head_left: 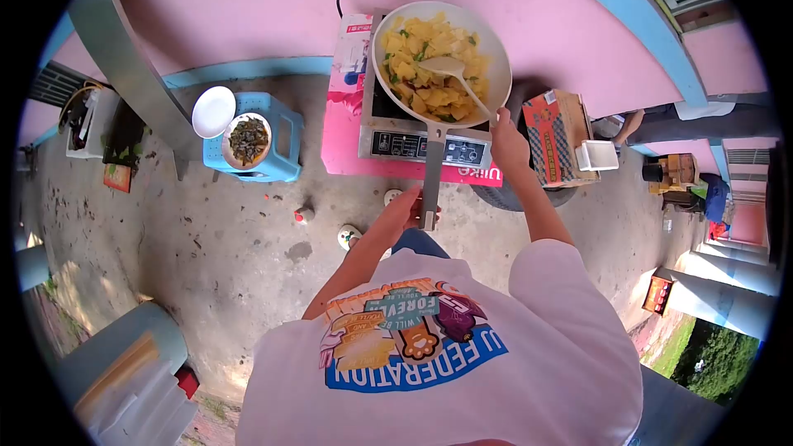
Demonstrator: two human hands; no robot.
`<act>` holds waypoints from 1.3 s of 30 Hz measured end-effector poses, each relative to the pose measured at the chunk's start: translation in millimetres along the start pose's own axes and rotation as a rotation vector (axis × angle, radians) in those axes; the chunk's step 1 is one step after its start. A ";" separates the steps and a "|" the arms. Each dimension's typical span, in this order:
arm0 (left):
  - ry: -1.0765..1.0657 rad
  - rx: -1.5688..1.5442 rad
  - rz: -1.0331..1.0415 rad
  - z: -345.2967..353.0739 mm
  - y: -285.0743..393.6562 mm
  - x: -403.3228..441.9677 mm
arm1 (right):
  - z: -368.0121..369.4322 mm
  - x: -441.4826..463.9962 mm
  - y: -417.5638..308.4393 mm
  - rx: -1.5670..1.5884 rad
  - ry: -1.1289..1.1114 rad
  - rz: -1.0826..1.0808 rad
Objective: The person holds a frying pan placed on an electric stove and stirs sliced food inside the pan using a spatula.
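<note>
A white pan [500, 62] with yellow sliced food [429, 37] and green bits in it is over an induction cooker [382, 145]. My left hand [405, 208] is wrapped round the end of the pan's grey handle [433, 169]. My right hand [509, 142] grips the end of a light-coloured spatula [446, 66], whose head rests on the food. The cooker stands on a pink box [340, 136].
To the left, a blue stool [286, 144] carries an empty white plate [214, 111] and a bowl [247, 163] of dark food. A cardboard box [570, 128] with a white container [597, 155] stands right. Another person's arm [631, 126] shows beyond it. A pink wall [248, 8] runs behind.
</note>
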State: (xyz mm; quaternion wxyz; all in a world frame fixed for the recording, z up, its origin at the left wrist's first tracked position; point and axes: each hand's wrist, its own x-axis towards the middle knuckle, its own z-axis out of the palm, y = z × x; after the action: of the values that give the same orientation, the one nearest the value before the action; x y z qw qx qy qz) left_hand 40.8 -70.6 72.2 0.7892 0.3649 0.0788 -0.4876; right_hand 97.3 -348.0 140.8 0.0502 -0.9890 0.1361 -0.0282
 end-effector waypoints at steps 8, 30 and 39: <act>0.198 -0.006 0.000 42.3 -23.1 13.0 | -200.2 -25.8 -35.6 -0.503 -0.287 -0.383; 0.243 0.031 0.055 47.8 -21.4 12.0 | -197.2 136.1 -40.5 -0.678 -0.296 -0.319; 0.214 0.002 0.016 52.2 -14.4 10.7 | -77.2 144.1 -10.3 -0.189 -0.192 -0.299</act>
State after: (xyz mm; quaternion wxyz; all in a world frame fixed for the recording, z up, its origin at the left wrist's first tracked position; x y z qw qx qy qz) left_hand 22.4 -116.1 97.5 0.7798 0.4163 0.1590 -0.4396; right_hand 233.3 -384.4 224.7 -0.0350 -0.9967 -0.0155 0.0723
